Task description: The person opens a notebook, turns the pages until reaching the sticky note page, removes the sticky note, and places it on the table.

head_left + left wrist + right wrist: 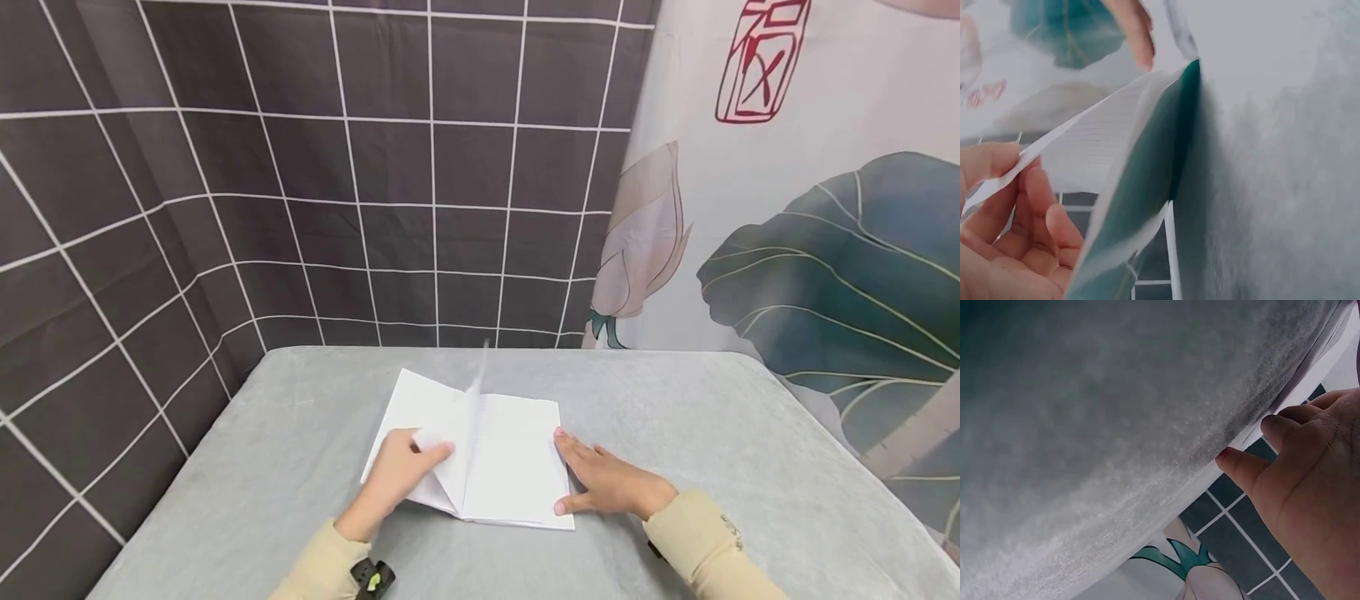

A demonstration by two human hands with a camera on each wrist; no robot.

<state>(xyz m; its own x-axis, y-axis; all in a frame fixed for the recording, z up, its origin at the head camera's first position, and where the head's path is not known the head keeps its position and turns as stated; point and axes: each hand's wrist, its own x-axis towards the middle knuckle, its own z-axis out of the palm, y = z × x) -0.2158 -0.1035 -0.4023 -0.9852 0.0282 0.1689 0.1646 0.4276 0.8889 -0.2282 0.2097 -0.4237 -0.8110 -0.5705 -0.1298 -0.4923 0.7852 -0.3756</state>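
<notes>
White leaf (1088, 147), at least one, is pinched by the left hand (393, 468); one open notebook (517, 462) lies beneath. Right of that grip, the right hand (609, 481) spreads along the notebook's edge; one grey table (247, 500) lies under both.

My left hand (393, 473) pinches a page (452, 478) of the open book (517, 467); my right hand (611, 482), thumb spread, touches the book's right edge; the book lies on a grey table (750, 442); behind it hang a white-lined dark curtain (386, 162) and a pale curtain (862, 100) with a leaf print (840, 258).
</notes>
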